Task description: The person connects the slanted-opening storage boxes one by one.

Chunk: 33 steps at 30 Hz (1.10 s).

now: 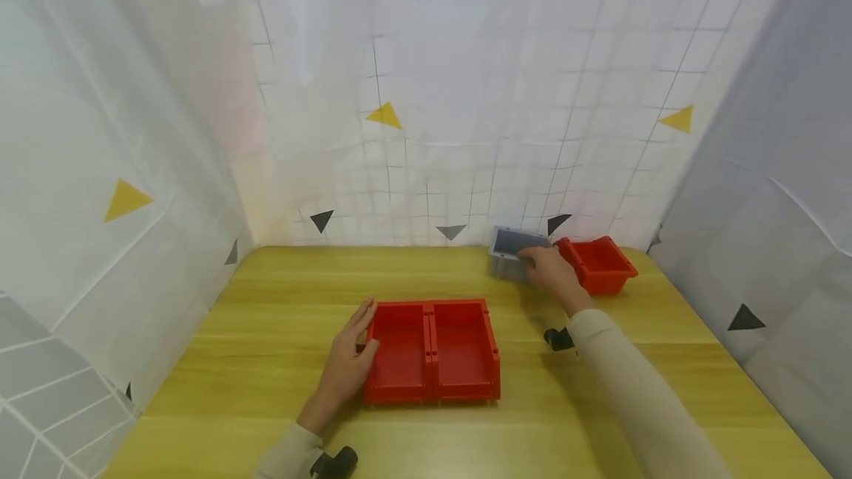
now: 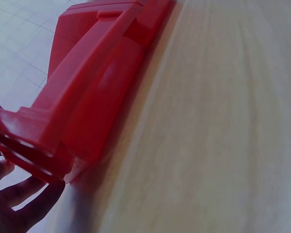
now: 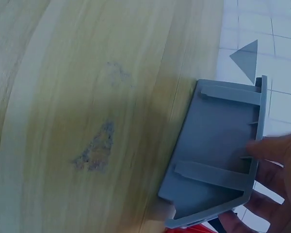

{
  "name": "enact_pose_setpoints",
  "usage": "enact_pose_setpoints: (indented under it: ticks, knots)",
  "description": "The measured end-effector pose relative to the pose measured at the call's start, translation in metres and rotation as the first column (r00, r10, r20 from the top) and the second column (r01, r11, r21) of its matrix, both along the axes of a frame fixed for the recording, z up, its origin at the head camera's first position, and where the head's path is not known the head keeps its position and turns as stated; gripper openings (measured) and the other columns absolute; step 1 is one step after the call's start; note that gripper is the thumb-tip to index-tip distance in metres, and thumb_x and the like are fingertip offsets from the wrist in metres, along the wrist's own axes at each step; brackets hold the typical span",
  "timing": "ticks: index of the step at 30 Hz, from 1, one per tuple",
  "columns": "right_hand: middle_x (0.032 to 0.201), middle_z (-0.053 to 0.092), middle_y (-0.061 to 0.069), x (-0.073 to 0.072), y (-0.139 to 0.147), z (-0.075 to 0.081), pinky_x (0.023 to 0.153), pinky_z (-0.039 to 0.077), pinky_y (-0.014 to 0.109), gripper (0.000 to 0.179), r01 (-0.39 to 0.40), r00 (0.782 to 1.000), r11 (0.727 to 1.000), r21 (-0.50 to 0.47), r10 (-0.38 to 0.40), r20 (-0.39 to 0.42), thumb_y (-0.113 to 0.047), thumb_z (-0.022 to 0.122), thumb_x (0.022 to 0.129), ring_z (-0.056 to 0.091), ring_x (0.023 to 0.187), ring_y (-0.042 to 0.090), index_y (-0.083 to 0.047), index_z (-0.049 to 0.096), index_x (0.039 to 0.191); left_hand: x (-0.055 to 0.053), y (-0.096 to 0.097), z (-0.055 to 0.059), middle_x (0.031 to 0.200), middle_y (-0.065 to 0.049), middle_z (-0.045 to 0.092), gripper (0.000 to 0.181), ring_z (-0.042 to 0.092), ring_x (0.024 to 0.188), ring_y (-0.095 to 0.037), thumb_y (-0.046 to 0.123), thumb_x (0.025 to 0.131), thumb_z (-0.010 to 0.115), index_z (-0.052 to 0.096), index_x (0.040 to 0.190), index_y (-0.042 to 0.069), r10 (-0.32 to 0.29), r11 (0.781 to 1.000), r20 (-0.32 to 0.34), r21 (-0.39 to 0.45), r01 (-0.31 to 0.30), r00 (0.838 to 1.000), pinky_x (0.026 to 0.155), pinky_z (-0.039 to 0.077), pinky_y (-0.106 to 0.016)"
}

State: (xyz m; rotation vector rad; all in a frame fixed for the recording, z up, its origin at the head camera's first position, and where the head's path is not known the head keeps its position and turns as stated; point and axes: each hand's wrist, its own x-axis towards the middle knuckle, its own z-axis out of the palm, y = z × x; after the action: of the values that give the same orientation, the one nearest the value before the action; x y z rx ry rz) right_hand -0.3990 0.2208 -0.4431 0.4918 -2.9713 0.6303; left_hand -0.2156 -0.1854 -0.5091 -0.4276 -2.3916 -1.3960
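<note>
Bins [image 1: 433, 368] are red and grey, sleeves [image 1: 639, 398] apparently beige.

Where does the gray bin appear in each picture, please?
Head: the gray bin is right of center, under the right hand.
Left wrist: not in this picture.
Right wrist: the gray bin is in the right half, slightly below middle.
Shared landmark: the wooden table, visible in all three views.

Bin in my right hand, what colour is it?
The bin is grey, clearest in the right wrist view.
</note>
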Motion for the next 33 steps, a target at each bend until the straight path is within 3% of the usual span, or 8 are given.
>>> enact_pose_setpoints:
  ticks: [6, 13, 20, 25, 29, 33]
  knots:
    - [0.122, 0.069, 0.023, 0.003, -0.003, 0.002, 0.094, 0.05, 0.061, 0.031, -0.045, 0.999, 0.998, -0.042, 0.045, -0.003, -0.011, 0.065, 0.099, 0.06, 0.105, 0.04, 0.001, 0.073, 0.126, 0.002, 0.001, 0.001, 0.165, 0.001, 0.034, 0.062, 0.034, 0.149, -0.025, -0.003, 0.098, 0.058, 0.044, 0.157, 0.003, 0.002, 1.0, -0.002, -0.006, -0.002, 1.0, 0.105, 0.045, -0.048]
    - [0.109, 0.073, 0.02, 0.003, -0.009, 0.0, 0.104, 0.034, 0.067, 0.025, -0.104, 0.992, 0.992, -0.071, 0.098, -0.083, -0.009, 0.066, 0.097, 0.065, 0.099, 0.037, 0.004, 0.075, 0.117, 0.003, 0.001, 0.002, 0.165, 0.002, 0.034, 0.062, 0.038, 0.147, -0.026, -0.002, 0.098, 0.058, 0.044, 0.158, 0.007, 0.003, 1.0, -0.009, 0.005, -0.003, 1.0, 0.097, 0.052, -0.045]
    - [0.098, 0.072, 0.011, 0.004, -0.022, 0.002, 0.08, 0.054, 0.048, 0.023, -0.007, 1.0, 0.998, -0.061, 0.005, -0.02, -0.017, 0.07, 0.099, 0.062, 0.082, 0.027, 0.0, 0.076, 0.114, 0.001, 0.002, 0.0, 0.165, 0.002, 0.035, 0.062, 0.04, 0.146, -0.027, -0.004, 0.098, 0.058, 0.045, 0.157, 0.005, -0.001, 1.0, -0.013, 0.014, 0.001, 1.0, 0.094, 0.054, -0.042]
    - [0.105, 0.073, 0.015, 0.004, -0.031, 0.006, 0.085, 0.054, 0.05, 0.025, 0.053, 0.998, 0.995, -0.083, -0.05, 0.034, -0.018, 0.069, 0.1, 0.066, 0.083, 0.027, 0.001, 0.074, 0.114, 0.0, 0.004, 0.0, 0.165, 0.002, 0.035, 0.061, 0.04, 0.146, -0.027, -0.003, 0.098, 0.058, 0.045, 0.158, 0.007, -0.007, 1.0, -0.01, 0.026, 0.007, 1.0, 0.093, 0.055, -0.041]
    - [0.099, 0.072, 0.013, 0.004, -0.036, 0.009, 0.071, 0.058, 0.042, 0.023, 0.102, 0.993, 0.991, -0.091, -0.096, 0.064, -0.022, 0.068, 0.101, 0.064, 0.079, 0.026, -0.001, 0.074, 0.108, -0.001, 0.005, 0.0, 0.165, 0.001, 0.034, 0.061, 0.04, 0.146, -0.028, -0.003, 0.098, 0.058, 0.045, 0.158, 0.006, -0.011, 0.999, -0.014, 0.033, 0.012, 1.0, 0.094, 0.054, -0.042]
    - [0.092, 0.069, 0.011, 0.004, -0.04, 0.008, 0.068, 0.054, 0.04, 0.025, 0.116, 0.993, 0.989, -0.096, -0.114, 0.028, -0.026, 0.064, 0.102, 0.061, 0.077, 0.027, -0.003, 0.073, 0.103, 0.002, 0.002, 0.0, 0.165, 0.001, 0.034, 0.061, 0.038, 0.147, -0.027, -0.003, 0.098, 0.057, 0.044, 0.157, 0.006, -0.01, 0.999, -0.017, 0.034, 0.01, 1.0, 0.095, 0.054, -0.044]
